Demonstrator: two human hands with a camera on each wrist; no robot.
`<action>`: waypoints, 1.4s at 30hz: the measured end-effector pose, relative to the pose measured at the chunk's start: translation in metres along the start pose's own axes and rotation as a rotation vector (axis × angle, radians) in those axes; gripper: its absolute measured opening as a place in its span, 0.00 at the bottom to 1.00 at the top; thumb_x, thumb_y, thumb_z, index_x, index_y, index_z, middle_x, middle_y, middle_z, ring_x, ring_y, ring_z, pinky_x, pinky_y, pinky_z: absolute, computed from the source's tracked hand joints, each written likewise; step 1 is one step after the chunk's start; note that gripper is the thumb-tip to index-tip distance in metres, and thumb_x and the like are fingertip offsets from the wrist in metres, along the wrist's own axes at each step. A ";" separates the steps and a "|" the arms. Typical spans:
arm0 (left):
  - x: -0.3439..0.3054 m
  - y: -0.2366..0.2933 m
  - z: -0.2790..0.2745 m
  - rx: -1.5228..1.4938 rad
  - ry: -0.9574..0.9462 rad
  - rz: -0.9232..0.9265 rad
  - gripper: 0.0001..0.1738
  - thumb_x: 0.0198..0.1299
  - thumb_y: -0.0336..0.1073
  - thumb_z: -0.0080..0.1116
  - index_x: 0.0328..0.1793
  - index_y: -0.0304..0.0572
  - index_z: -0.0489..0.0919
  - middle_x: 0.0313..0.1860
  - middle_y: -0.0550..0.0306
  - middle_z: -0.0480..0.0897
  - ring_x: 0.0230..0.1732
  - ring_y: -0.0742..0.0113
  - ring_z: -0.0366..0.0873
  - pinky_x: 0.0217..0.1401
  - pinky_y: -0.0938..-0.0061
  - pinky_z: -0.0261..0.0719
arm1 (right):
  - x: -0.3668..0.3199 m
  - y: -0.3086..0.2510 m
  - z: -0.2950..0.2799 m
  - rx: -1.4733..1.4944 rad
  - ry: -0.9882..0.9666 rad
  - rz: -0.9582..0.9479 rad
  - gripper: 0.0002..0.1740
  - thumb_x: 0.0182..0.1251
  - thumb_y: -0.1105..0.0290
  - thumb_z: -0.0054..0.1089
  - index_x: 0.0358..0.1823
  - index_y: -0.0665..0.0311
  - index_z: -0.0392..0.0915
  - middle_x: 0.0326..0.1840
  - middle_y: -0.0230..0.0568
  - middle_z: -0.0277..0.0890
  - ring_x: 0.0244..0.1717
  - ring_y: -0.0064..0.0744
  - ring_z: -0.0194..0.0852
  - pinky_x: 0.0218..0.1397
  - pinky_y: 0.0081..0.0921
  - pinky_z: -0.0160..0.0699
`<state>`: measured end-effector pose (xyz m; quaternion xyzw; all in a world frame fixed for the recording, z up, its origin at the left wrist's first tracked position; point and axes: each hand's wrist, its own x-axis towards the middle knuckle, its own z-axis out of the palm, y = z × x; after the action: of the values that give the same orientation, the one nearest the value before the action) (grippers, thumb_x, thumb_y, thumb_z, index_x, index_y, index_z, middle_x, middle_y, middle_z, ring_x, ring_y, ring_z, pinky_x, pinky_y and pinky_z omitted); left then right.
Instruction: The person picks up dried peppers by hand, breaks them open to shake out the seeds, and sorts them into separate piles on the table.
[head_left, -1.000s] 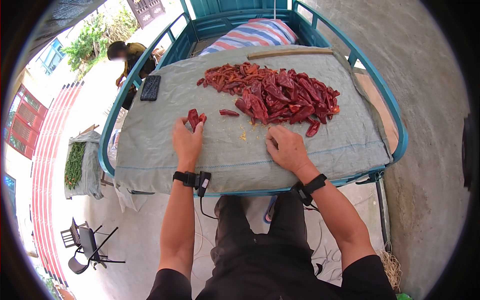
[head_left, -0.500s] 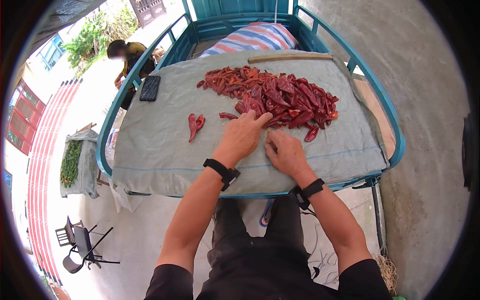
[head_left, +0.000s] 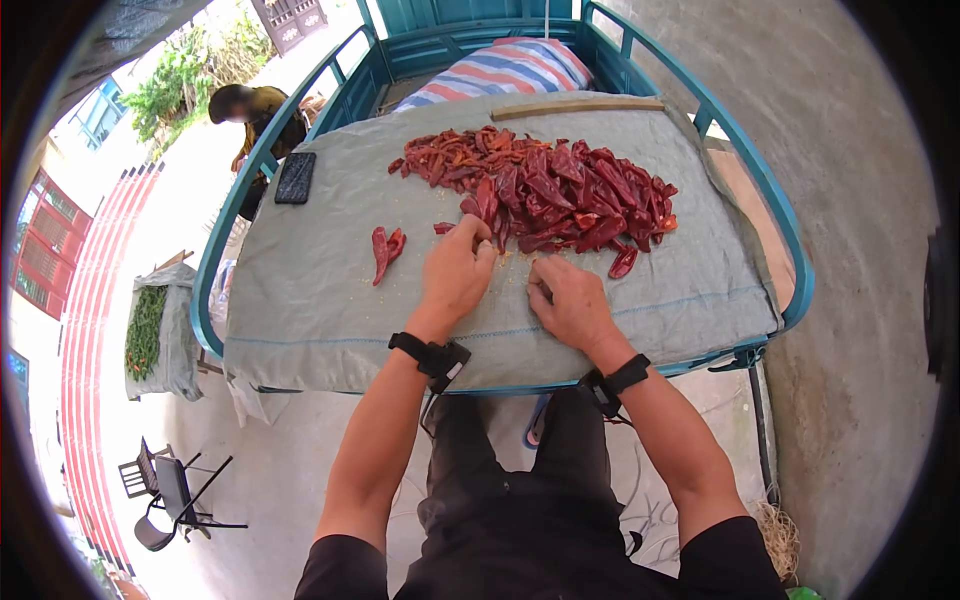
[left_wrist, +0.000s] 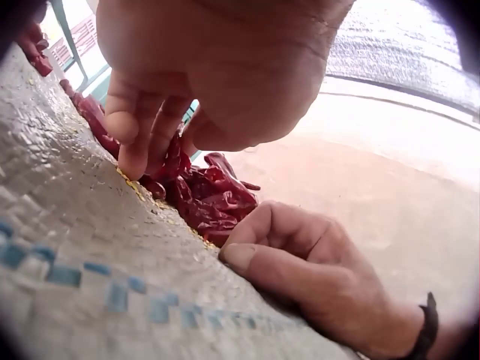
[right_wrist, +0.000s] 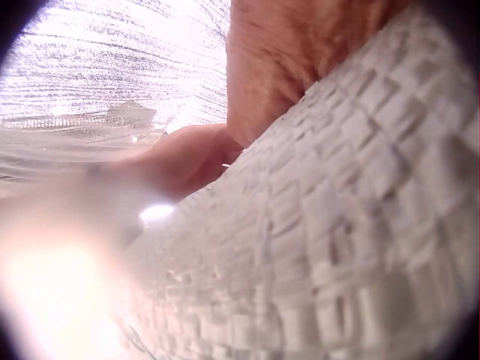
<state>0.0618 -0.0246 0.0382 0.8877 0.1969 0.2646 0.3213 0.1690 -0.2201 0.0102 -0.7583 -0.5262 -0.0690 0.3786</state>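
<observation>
My left hand [head_left: 460, 268] is at the near left edge of a heap of dried red chili peppers [head_left: 590, 195]. Its fingers and thumb pinch a chili pepper [head_left: 487, 203], whose dark red skin shows between the fingers in the left wrist view. My right hand [head_left: 570, 300] rests on the woven sheet [head_left: 330, 300] just in front of the heap, fingers loosely curled, with nothing seen in them. Left of my left hand lie two chili peppers [head_left: 388, 252] close together. A small chili piece [head_left: 444, 228] pokes out beside the left fingers.
Smaller, brighter pepper pieces [head_left: 450, 158] adjoin the heap at its back left. A dark phone [head_left: 295, 178] lies near the sheet's left edge, and a wooden strip [head_left: 578, 108] along its back. Teal cart rails [head_left: 765, 215] flank the sheet. Another person [head_left: 265, 110] is beyond the left rail.
My left hand let go of the two chili peppers at the left and moved right to the heap, where it now pinches another. The right hand has stayed in place.
</observation>
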 end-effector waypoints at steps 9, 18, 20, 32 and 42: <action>-0.016 -0.041 -0.044 0.069 0.334 -0.104 0.16 0.69 0.38 0.72 0.59 0.45 0.82 0.41 0.53 0.91 0.38 0.55 0.91 0.44 0.58 0.85 | -0.002 0.001 0.001 0.028 0.006 0.006 0.07 0.71 0.71 0.68 0.43 0.60 0.78 0.39 0.45 0.81 0.41 0.57 0.86 0.43 0.52 0.83; -0.016 -0.022 -0.051 0.243 0.241 -0.018 0.22 0.68 0.35 0.70 0.67 0.45 0.82 0.48 0.49 0.87 0.51 0.46 0.89 0.57 0.53 0.85 | 0.000 -0.002 -0.001 0.008 -0.006 0.017 0.06 0.72 0.70 0.68 0.43 0.60 0.78 0.39 0.45 0.81 0.41 0.57 0.86 0.44 0.52 0.83; -0.009 -0.015 -0.037 0.219 0.214 0.098 0.23 0.68 0.35 0.71 0.68 0.45 0.82 0.54 0.47 0.85 0.57 0.44 0.86 0.61 0.52 0.85 | 0.000 -0.001 0.000 0.010 -0.008 0.014 0.06 0.72 0.70 0.68 0.43 0.60 0.78 0.39 0.45 0.81 0.41 0.57 0.86 0.44 0.52 0.83; 0.039 -0.011 0.021 0.303 0.055 0.212 0.24 0.66 0.38 0.77 0.66 0.44 0.84 0.61 0.44 0.81 0.66 0.40 0.80 0.67 0.48 0.83 | 0.001 -0.001 -0.001 -0.018 -0.015 0.017 0.07 0.72 0.71 0.69 0.44 0.60 0.78 0.40 0.45 0.83 0.42 0.57 0.87 0.44 0.52 0.85; 0.039 -0.021 0.025 0.362 0.067 0.134 0.24 0.59 0.25 0.70 0.63 0.45 0.82 0.60 0.41 0.81 0.59 0.34 0.85 0.59 0.45 0.87 | 0.000 0.001 0.000 0.005 0.012 -0.006 0.07 0.71 0.71 0.69 0.43 0.59 0.78 0.39 0.45 0.81 0.41 0.58 0.86 0.43 0.53 0.84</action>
<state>0.1041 -0.0010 0.0209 0.9328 0.1924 0.2750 0.1311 0.1694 -0.2204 0.0096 -0.7554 -0.5263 -0.0733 0.3835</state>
